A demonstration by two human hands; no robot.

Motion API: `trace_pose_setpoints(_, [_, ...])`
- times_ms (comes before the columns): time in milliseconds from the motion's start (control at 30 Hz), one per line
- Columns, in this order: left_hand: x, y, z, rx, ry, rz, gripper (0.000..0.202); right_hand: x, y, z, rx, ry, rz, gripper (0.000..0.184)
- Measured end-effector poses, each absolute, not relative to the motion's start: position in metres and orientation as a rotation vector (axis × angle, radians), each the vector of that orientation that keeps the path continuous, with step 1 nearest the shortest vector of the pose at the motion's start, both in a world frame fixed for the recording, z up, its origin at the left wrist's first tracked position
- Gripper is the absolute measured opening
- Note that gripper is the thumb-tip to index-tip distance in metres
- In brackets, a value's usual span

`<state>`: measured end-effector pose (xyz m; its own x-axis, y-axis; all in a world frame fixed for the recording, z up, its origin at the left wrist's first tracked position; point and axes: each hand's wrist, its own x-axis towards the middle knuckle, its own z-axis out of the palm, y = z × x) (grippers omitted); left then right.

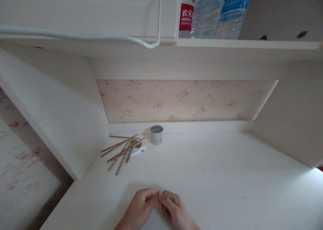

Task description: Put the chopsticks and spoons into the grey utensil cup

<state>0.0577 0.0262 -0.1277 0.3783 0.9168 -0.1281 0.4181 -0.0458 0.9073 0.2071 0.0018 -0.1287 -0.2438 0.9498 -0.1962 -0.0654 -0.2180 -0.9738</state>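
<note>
My left hand (141, 206) and my right hand (174, 208) rest together near the front of the white desk, thumbs touching. Both have their fingers curled in, and no object shows in either. Beyond them, to the left, lies a loose pile of several wooden chopsticks (119, 167), crossing one another. Among the chopsticks are metal spoons (138, 145) and a white spoon (143, 149) with a blue mark. Right of the pile, by the back edge, a grey metal utensil holder (156, 138) with small holes stands upright. Both hands are apart from all of these.
The white desk (217, 183) has side panels on the left (63, 105) and right (290, 115). Overhead, a shelf (227, 45) holds plastic water bottles (208, 14). A white cable (101, 37) runs along the upper cabinet. Floral wallpaper (176, 100) shows at the back.
</note>
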Motion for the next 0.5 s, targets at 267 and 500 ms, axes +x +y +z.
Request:
trace_pose_setpoints(267, [0.0583, 0.0270, -0.1301, 1.653, 1.273, 0.608, 0.052, 0.2100, 0.0018, -0.1292, -1.193, -1.197, 1.603, 0.042])
trace_pose_setpoints(500, [0.0586, 0.0295, -0.1321, 1.654, 1.269, 0.597, 0.055, 0.2102, 0.0016, -0.1267, -1.164, -1.192, 1.611, 0.041])
